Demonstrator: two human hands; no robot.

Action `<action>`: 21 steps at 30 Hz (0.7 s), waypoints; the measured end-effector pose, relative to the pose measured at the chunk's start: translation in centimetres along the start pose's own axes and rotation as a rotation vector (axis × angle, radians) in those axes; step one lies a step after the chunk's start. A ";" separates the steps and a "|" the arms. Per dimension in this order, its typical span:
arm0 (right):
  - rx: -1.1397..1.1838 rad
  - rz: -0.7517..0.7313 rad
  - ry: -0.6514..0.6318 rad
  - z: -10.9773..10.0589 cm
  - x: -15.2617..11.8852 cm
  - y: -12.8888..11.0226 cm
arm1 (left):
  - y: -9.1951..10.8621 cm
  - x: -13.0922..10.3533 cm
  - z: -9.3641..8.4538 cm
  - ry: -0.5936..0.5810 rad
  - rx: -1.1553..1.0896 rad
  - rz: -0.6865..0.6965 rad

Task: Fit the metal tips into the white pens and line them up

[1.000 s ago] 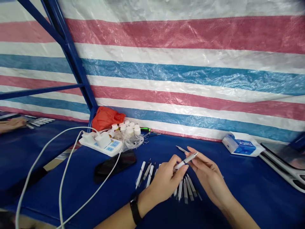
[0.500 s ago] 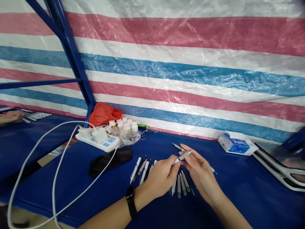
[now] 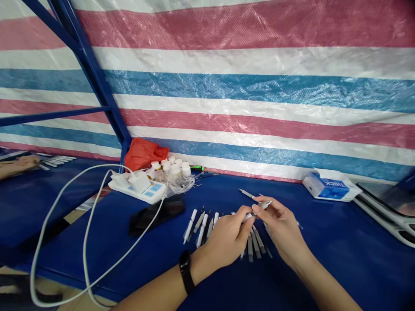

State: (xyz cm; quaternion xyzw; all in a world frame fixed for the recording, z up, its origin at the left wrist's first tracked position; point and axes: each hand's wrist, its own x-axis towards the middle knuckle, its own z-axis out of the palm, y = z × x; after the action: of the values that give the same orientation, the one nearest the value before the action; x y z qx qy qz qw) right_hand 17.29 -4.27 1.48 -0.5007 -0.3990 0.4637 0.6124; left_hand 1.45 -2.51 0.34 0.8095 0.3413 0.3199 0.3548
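A white pen with a silver cone tip (image 3: 266,204) is held level between my two hands. My left hand (image 3: 225,237), with a black band on its wrist, is closed around the white barrel. The thumb and fingers of my right hand (image 3: 281,226) pinch the pen just behind its tip. White pen barrels (image 3: 190,226) and thin refills lie to the left, partly behind my left hand. Several grey pen parts (image 3: 256,244) are spread below the hands. Beyond my right fingers lies another slim piece with a pointed end (image 3: 247,193).
A black phone (image 3: 157,214) and a white power strip (image 3: 152,192) with looping cables are at left. Behind them are white-capped bottles (image 3: 177,169) and a red bag (image 3: 144,153). A blue-and-white box (image 3: 333,188) stands at right. Another person's hand (image 3: 27,164) is at far left.
My right thumb and fingers have closed onto the pen near its tip; before, they were more spread beside it. The view has shifted slightly.
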 end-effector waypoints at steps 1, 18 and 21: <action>0.021 0.016 -0.001 -0.1 0.0 0.0 | 0.0 0.0 0.0 0.006 -0.005 0.002; 0.355 -0.230 0.390 -3.1 2.1 -2.7 | 0.0 0.3 -1.1 0.102 -0.219 -0.082; 0.213 -0.179 0.263 -2.4 1.5 -2.0 | 0.0 0.4 -1.1 0.119 -0.237 -0.113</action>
State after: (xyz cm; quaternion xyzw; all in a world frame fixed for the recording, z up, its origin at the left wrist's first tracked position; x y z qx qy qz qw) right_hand 20.30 -3.53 3.08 -0.4519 -0.3073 0.3776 0.7475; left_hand 0.87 -1.81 1.02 0.7210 0.3667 0.3849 0.4444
